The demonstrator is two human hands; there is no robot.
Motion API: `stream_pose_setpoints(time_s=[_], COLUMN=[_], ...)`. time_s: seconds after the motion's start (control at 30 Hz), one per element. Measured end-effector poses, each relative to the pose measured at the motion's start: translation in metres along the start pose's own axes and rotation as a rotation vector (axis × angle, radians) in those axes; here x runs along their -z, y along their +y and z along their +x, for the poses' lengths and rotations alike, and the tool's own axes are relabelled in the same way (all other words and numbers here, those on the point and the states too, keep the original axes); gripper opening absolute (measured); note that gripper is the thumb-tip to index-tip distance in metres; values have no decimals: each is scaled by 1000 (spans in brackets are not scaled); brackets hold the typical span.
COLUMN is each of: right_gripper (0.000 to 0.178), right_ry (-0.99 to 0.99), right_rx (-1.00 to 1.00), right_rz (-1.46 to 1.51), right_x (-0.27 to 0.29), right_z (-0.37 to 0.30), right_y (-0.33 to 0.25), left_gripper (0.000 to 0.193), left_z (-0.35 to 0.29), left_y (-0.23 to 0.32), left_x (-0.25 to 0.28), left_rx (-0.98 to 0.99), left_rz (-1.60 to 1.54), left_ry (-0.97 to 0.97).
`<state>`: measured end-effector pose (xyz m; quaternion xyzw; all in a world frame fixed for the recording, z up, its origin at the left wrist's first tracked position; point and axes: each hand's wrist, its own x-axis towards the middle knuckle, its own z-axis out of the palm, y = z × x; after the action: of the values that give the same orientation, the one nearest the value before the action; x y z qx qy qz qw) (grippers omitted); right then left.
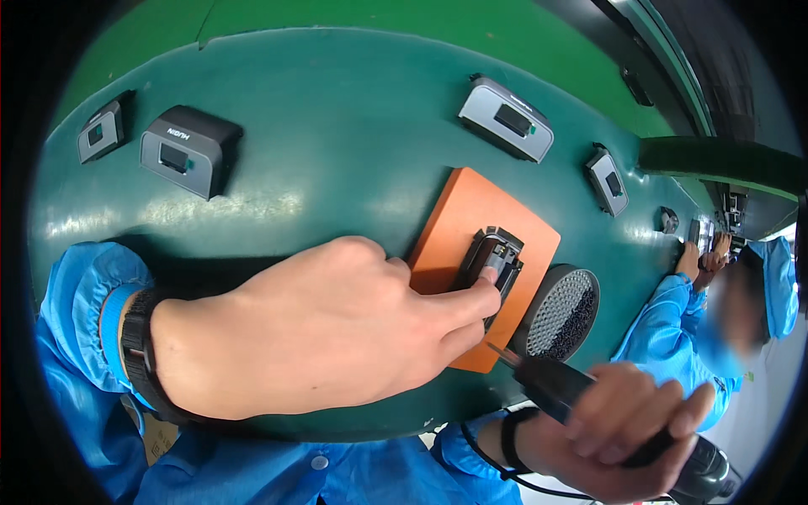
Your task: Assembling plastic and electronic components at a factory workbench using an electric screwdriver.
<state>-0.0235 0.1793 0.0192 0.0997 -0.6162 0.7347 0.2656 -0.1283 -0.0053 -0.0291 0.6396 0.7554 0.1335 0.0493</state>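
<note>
My left hand [337, 324] reaches across an orange block [539, 240] and steadies a small black device housing [482, 252] on it. The index fingertip presses on the housing's exposed inside; the thumb is hidden. My right hand [619, 429] is wrapped round a black electric screwdriver [551, 385], its thin bit pointing up and left near the block's lower right edge, apart from the housing. Beside the block sits a round dish [596, 307] with a dimpled light bottom and many tiny dark screws gathered on its right side.
Grey-and-black devices with small dark windows stand on the green table [337, 109]: two at far left [189, 147], one at the top [505, 118], one at right [608, 179]. A co-worker in blue [673, 337] works at the far right. A black cord [497, 467] runs by my right wrist.
</note>
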Motion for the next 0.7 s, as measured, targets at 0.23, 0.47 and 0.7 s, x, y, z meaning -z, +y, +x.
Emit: stream_pose_setpoints(time_s=[0.23, 0.47, 0.7], right_gripper=[15, 17, 17], right_ry=[370, 373, 338], right_rx=[213, 166, 146], right_rz=[-187, -279, -292], right_x=[38, 36, 38], right_z=[-20, -21, -24], right_y=[-27, -7, 0], left_gripper=[45, 52, 51], left_z=[8, 9, 6], left_y=[3, 4, 3], left_x=[11, 11, 5], left_rx=[-19, 8, 4], left_rz=[-4, -20, -41], left_ry=[-152, -169, -146])
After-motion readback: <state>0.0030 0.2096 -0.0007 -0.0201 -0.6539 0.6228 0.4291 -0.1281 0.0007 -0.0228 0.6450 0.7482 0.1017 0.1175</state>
